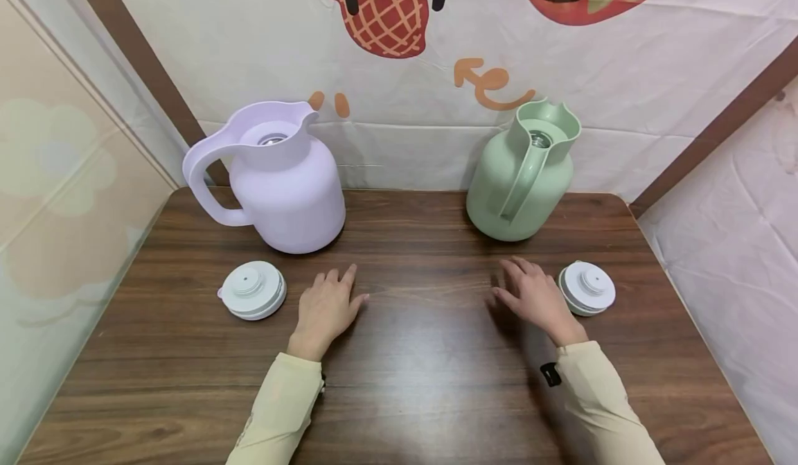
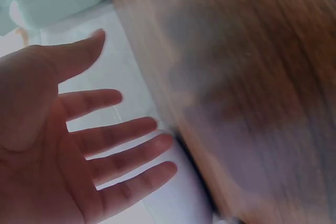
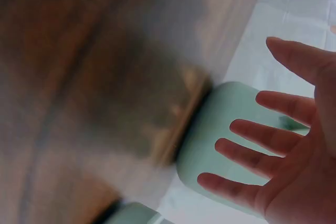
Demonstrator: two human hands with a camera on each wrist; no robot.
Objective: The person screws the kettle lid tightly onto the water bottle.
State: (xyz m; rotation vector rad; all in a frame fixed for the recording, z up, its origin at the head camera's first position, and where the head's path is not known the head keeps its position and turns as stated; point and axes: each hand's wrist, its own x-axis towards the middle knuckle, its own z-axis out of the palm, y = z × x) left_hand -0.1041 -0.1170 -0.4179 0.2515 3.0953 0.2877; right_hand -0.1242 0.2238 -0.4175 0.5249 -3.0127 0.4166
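My left hand (image 1: 325, 307) is held low over the table with its fingers spread, holding nothing. Just left of it lies a white-topped lid (image 1: 252, 290) with a lavender tab, and behind stands a lavender thermos jug (image 1: 289, 188), its handle to the left and its mouth uncovered. On the other side, my right hand (image 1: 535, 300) also has its fingers extended around nothing. A second white lid (image 1: 586, 287) with a green rim lies close to that wrist. Beyond the hand is a green thermos jug (image 1: 520, 174), uncovered, its handle toward me. The right wrist view shows the fingers in front of the green jug (image 3: 226, 129).
Both jugs stand near the back edge of the brown wooden table (image 1: 405, 354). A pale printed cloth (image 1: 405, 153) hangs right behind that edge, and similar cloth walls flank the left and right sides. A black strap (image 1: 551, 374) shows at the right sleeve.
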